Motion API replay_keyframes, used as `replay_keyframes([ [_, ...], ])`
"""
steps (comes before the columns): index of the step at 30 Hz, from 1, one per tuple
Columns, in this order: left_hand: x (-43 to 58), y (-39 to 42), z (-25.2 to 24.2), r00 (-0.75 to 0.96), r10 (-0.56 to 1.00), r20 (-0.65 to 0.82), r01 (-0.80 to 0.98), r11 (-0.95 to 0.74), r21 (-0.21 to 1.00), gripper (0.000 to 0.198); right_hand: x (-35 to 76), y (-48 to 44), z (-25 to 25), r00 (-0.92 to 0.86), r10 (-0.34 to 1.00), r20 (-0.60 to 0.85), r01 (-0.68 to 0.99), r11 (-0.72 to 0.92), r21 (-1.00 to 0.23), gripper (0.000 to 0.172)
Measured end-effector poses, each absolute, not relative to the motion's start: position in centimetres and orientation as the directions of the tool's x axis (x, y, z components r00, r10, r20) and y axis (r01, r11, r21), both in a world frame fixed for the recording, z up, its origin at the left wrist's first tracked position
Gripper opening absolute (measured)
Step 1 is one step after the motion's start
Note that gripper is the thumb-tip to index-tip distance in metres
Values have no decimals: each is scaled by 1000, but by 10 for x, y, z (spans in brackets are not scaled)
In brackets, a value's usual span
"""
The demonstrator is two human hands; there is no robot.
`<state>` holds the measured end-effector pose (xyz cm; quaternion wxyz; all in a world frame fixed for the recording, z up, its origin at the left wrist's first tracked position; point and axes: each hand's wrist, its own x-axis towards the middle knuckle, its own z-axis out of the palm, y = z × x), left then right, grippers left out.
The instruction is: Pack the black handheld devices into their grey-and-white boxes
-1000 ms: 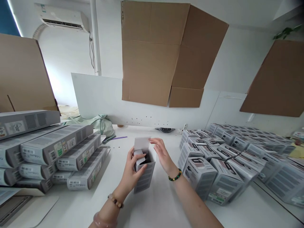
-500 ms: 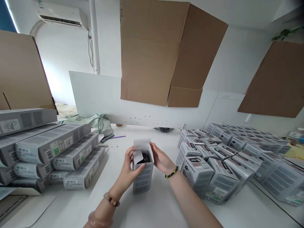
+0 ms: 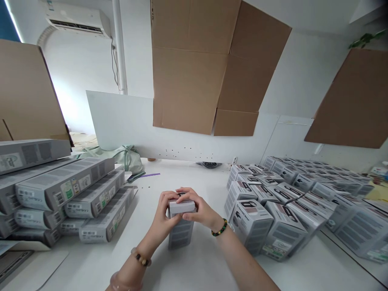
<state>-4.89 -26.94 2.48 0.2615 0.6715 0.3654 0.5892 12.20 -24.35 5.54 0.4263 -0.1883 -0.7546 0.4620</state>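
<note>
A grey carton [image 3: 181, 235] stands upright on the white table in front of me. Its lid is folded over the top, with the front tuck flap showing as a pale strip. My left hand [image 3: 165, 210] wraps the carton's upper left side, thumb across the front. My right hand [image 3: 201, 208] grips the upper right side and lid, fingers over the top and thumb at the front. The two hands partly hide the lid, and the carton's contents are out of sight.
Several long grey boxes [image 3: 65, 184] lie stacked at the left. Rows of upright printed cartons [image 3: 253, 220] fill the right side. At the back are a pale green cloth bag [image 3: 131, 158], a purple strip [image 3: 150, 175] and a dark coiled item [image 3: 209, 165].
The carton's top flaps stood up before, with a dark item visible inside; now the lid is folded down. My right hand has moved from beside the carton onto its top.
</note>
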Motion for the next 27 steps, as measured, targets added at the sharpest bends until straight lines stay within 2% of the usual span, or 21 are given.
replay_keyframes([
  [4, -49, -268, 22, 40, 797, 602, 181, -598, 780, 35, 123, -248, 56, -462, 739, 490, -115, 498, -860, 16],
  [12, -50, -268, 21, 125, 749, 651, 147, -663, 734, 28, 134, -245, 64, -556, 699, 450, -58, 507, -860, 14],
  [17, -50, -266, 19, 127, 738, 663, 174, -675, 718, 25, 135, -247, 67, -561, 665, 494, 5, 599, -801, 15],
  [20, -51, -264, 18, 119, 727, 676, 194, -685, 703, 24, 134, -251, 61, -539, 631, 559, 120, 714, -690, 21],
  [23, -53, -263, 15, 105, 727, 678, 246, -680, 691, 24, 133, -254, 47, -516, 556, 652, 247, 825, -508, 34],
  [25, -55, -261, 12, 84, 734, 674, 299, -664, 685, 26, 132, -255, 38, -508, 502, 700, 321, 864, -387, 40],
  [27, -57, -256, 6, 70, 734, 675, 339, -654, 676, 31, 131, -256, 34, -503, 473, 724, 395, 870, -294, 40],
])
